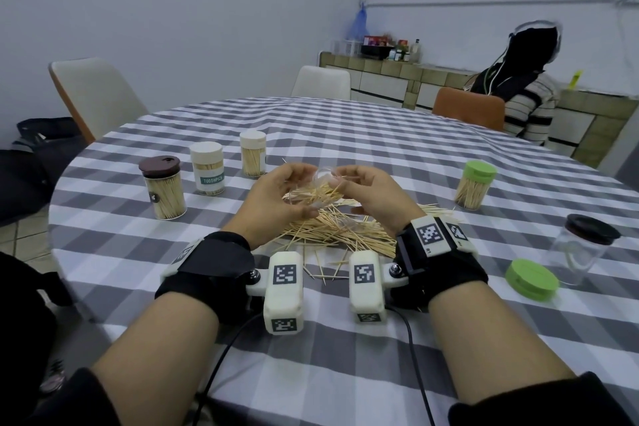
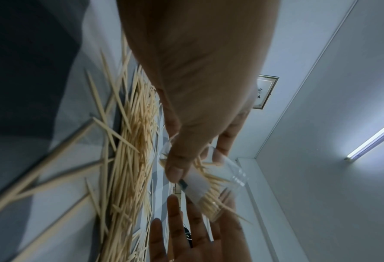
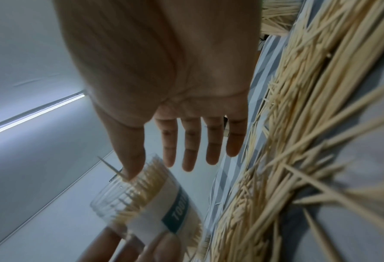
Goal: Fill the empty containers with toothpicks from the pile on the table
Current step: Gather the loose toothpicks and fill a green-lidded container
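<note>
**Clear jar held over the toothpick pile**

The jar (image 3: 141, 200) is a clear, ribbed plastic cylinder with a white and teal label, tilted on its side above the pile (image 1: 332, 232) and packed partway with toothpicks whose tips reach its open mouth. The left hand (image 1: 276, 201) grips it, thumb and fingers curled round its labelled wall. The right hand (image 1: 373, 194) is at the jar's mouth; in the right wrist view its fingers (image 3: 190, 150) are stretched nearly straight and spread, with the thumb tip touching the toothpick ends at the rim. One toothpick juts out past the thumb.

The pile is a loose, tangled heap of thin pale wooden sticks, lying on the grey and white checked tablecloth (image 1: 345, 121) just under the hands, with strays scattered toward the person.

Left of the pile stand three full, capped jars in a row: a brown-lidded one (image 1: 162, 187), a cream-lidded one with the same teal label (image 1: 206, 168), and a taller cream-lidded one (image 1: 253, 154). Right of the pile stands a full green-lidded jar (image 1: 474, 185). Farther right, near the table edge, is a clear jar with a black lid (image 1: 582, 249), nearly empty, and a loose green lid (image 1: 531, 280) lies flat beside it.

Beyond the pile, chairs ring the round table, and a person in a striped top (image 1: 529, 107) sits at the far right.
</note>
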